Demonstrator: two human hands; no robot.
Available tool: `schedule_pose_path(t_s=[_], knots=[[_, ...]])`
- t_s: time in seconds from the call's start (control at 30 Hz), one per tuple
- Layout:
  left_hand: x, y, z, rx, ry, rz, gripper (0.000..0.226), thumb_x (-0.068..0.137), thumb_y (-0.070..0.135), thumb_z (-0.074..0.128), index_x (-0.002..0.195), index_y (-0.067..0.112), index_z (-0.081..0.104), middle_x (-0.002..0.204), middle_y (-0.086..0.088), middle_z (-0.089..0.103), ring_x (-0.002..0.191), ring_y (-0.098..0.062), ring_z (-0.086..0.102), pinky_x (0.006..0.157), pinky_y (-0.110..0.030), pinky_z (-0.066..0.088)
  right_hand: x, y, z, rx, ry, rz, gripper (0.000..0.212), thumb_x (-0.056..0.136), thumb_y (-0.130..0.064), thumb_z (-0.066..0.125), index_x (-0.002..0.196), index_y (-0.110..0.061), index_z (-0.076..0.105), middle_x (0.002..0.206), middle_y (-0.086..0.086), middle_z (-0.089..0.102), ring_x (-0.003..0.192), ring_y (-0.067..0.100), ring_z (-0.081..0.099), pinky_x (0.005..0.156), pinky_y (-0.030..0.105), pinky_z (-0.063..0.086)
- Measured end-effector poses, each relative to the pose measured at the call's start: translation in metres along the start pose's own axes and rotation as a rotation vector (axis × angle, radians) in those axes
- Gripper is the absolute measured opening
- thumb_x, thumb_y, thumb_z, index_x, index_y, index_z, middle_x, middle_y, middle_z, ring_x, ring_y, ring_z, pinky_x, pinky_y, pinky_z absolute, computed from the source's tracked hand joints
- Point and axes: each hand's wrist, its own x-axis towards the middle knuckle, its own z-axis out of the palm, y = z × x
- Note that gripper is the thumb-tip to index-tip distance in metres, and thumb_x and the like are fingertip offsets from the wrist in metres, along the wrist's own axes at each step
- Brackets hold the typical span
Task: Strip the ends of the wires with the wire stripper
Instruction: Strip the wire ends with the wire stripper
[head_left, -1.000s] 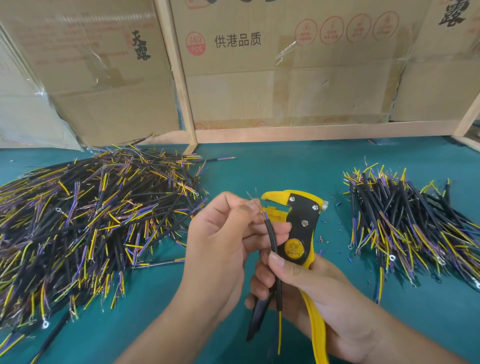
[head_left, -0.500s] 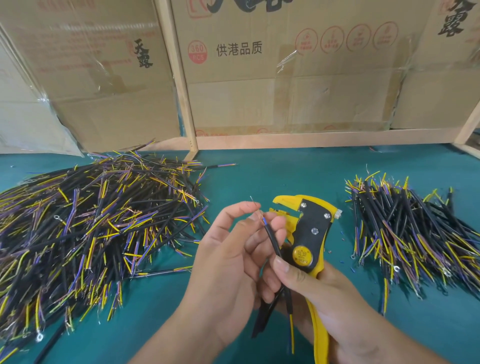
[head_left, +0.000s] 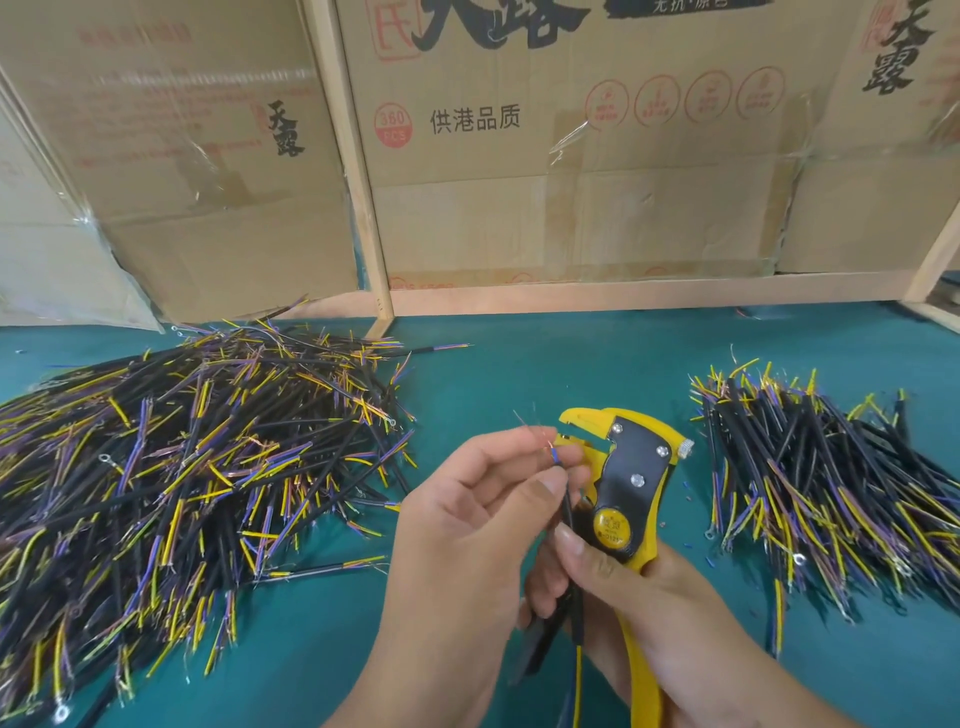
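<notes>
Far left we note a large heap of wires (head_left: 197, 457) on the teal table (head_left: 545, 364), black-sheathed with yellow and purple cores; its left and lower edges run out of frame. Behind it stand cardboard boxes (head_left: 571, 182) in a wooden frame (head_left: 353, 171), tops cut off.

At centre the left hand (head_left: 467, 525) pinches one wire (head_left: 571, 525) between thumb and fingers near its upper end, where a blue core and thin bare strands fan out. We cannot tell whether that end sits inside the tool's mouth or just beside it. The wire's middle is hidden behind the hands.

The right hand (head_left: 639, 613) grips the yellow-and-black wire stripper (head_left: 631, 483), fingers wrapped round its handles, which are largely hidden. Its jaws look closed or nearly so.

Far right lies a smaller pile of wires (head_left: 831, 478), cut by the frame edge, with tiny insulation scraps (head_left: 688, 486) between it and the tool.
</notes>
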Motion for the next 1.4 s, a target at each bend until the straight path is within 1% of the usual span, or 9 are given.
schedule_pose_path(t_s=[0.13, 0.23, 0.33, 0.53, 0.6, 0.73, 0.97, 1.2, 1.4], knots=[[0.000, -0.004, 0.000, 0.128, 0.002, 0.096, 0.020, 0.074, 0.018, 0.075, 0.092, 0.026, 0.075, 0.086, -0.010, 0.074, 0.051, -0.024, 0.056, 0.036, -0.027, 0.043, -0.001, -0.007, 0.004, -0.088, 0.055, -0.048, 0.018, 0.077, -0.013, 0.064, 0.061, -0.005, 0.069, 0.062, 0.022, 0.054, 0.058, 0.026, 0.059, 0.056, 0.026, 0.053], [0.000, -0.007, -0.001, 0.173, -0.013, 0.141, 0.017, 0.077, 0.018, 0.075, 0.092, 0.027, 0.075, 0.080, -0.011, 0.070, 0.045, -0.026, 0.049, 0.038, -0.027, 0.042, -0.004, -0.011, 0.004, -0.241, 0.082, -0.094, 0.019, 0.072, -0.017, 0.065, 0.057, -0.008, 0.072, 0.056, 0.014, 0.062, 0.052, 0.016, 0.064, 0.052, 0.017, 0.051], [0.001, -0.006, -0.004, 0.192, -0.018, 0.177, 0.015, 0.081, 0.018, 0.075, 0.093, 0.027, 0.074, 0.077, -0.009, 0.069, 0.042, -0.026, 0.051, 0.038, -0.029, 0.043, -0.002, -0.009, 0.001, -0.215, 0.065, -0.067, 0.018, 0.073, -0.020, 0.068, 0.062, -0.005, 0.071, 0.060, 0.017, 0.061, 0.056, 0.022, 0.065, 0.055, 0.021, 0.052], [0.009, 0.002, -0.011, 0.215, 0.022, 0.249, 0.018, 0.079, 0.015, 0.072, 0.092, 0.028, 0.073, 0.080, -0.012, 0.072, 0.051, -0.021, 0.063, 0.043, -0.024, 0.051, 0.008, -0.002, -0.009, -0.139, 0.037, 0.017, 0.036, 0.064, -0.042, 0.085, 0.077, -0.011, 0.073, 0.074, 0.023, 0.060, 0.065, 0.036, 0.062, 0.073, 0.052, 0.053], [0.011, 0.001, -0.015, 0.248, 0.018, 0.272, 0.020, 0.081, 0.015, 0.072, 0.096, 0.029, 0.072, 0.083, -0.011, 0.075, 0.062, -0.020, 0.070, 0.052, -0.023, 0.055, 0.010, -0.002, -0.010, -0.135, 0.052, 0.027, 0.038, 0.061, -0.043, 0.089, 0.076, -0.012, 0.073, 0.073, 0.023, 0.061, 0.063, 0.035, 0.062, 0.070, 0.050, 0.056], [0.016, -0.001, -0.022, 0.328, -0.004, 0.296, 0.024, 0.083, 0.023, 0.074, 0.102, 0.037, 0.068, 0.089, -0.002, 0.078, 0.081, -0.018, 0.074, 0.068, -0.018, 0.053, 0.012, -0.003, -0.011, -0.119, 0.067, 0.040, 0.017, 0.067, -0.025, 0.078, 0.071, -0.009, 0.073, 0.071, 0.026, 0.061, 0.062, 0.039, 0.061, 0.065, 0.045, 0.059], [0.019, -0.002, -0.023, 0.280, -0.029, 0.346, 0.023, 0.075, 0.036, 0.073, 0.098, 0.036, 0.068, 0.091, -0.005, 0.078, 0.078, -0.018, 0.072, 0.073, -0.020, 0.055, 0.014, -0.003, -0.016, -0.070, 0.059, 0.100, 0.059, 0.038, -0.040, 0.102, 0.073, -0.005, 0.070, 0.072, 0.028, 0.058, 0.063, 0.040, 0.060, 0.067, 0.047, 0.056], [0.026, 0.000, -0.028, 0.341, 0.035, 0.419, 0.022, 0.080, 0.020, 0.072, 0.097, 0.034, 0.073, 0.097, -0.005, 0.074, 0.071, -0.013, 0.070, 0.070, -0.015, 0.052, 0.015, -0.008, -0.018, -0.077, -0.011, 0.132, 0.059, 0.040, -0.040, 0.102, 0.071, -0.003, 0.067, 0.074, 0.026, 0.057, 0.066, 0.039, 0.060, 0.075, 0.055, 0.055], [0.031, 0.001, -0.034, 0.518, 0.124, 0.492, 0.024, 0.078, 0.017, 0.070, 0.090, 0.038, 0.073, 0.134, 0.020, 0.048, 0.065, -0.014, 0.065, 0.065, -0.015, 0.051, 0.018, -0.007, -0.024, -0.096, -0.031, 0.143, 0.057, 0.045, -0.039, 0.101, 0.074, -0.004, 0.067, 0.077, 0.027, 0.058, 0.071, 0.043, 0.061, 0.075, 0.051, 0.054]])
